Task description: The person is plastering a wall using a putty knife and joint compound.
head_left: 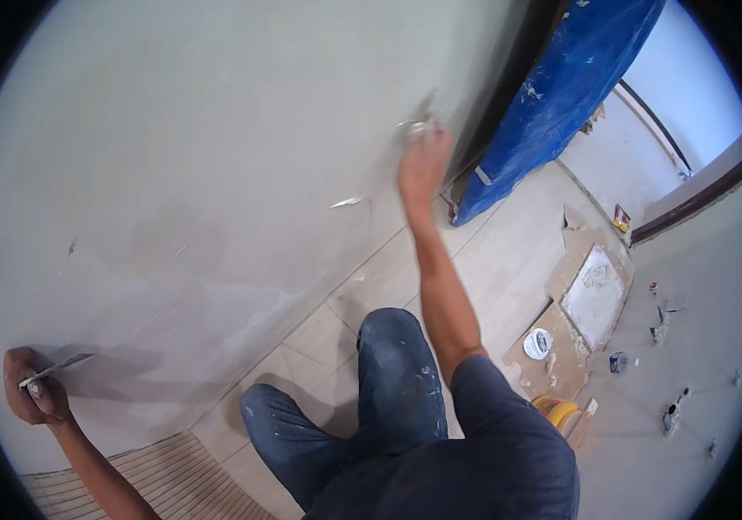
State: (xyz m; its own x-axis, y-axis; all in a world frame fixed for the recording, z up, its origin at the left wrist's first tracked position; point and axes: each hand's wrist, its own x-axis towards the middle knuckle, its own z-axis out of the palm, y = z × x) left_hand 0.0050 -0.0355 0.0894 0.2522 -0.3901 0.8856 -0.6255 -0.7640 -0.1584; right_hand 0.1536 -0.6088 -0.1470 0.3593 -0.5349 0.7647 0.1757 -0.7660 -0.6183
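Observation:
At the far left, my left hand (pixel 17 390) is closed round a putty knife (pixel 72 359), its thin blade pointing right beside the pale wall (pixel 215 113). My right hand (pixel 424 169) is raised against the same wall near the dark door edge, slightly blurred. Its fingers are closed on a putty knife (pixel 419 128) whose blade is mostly smeared by motion. Below and left of that hand, a dab of white filler (pixel 349 203) stands out on the wall. Fainter marks and smears lie across the wall towards my left hand.
Blue plastic sheeting (pixel 553 104) wraps the door at upper right. Cardboard (pixel 561 364) on the tiled floor carries a white-smeared board (pixel 596 295) and a round white lid (pixel 537 344). A yellow bucket (pixel 555 409) stands by my right side. Pipe stubs (pixel 671 414) protrude from the right wall.

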